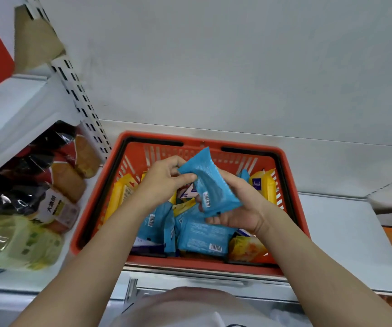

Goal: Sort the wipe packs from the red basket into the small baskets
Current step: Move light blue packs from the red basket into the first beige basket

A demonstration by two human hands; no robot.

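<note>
a blue wipe pack [210,184] is held above the red basket [291,185], pinched at its 10 o'clock edge by the left hand [164,179] and cradled from 5 o'clock by the right hand [239,206]. the pack is judged soft, light and slick; the sealed edges are best gripped.

Pale grey shelf [336,223] against a plain grey wall [237,67], with a slotted upright [77,90] at left.
</note>
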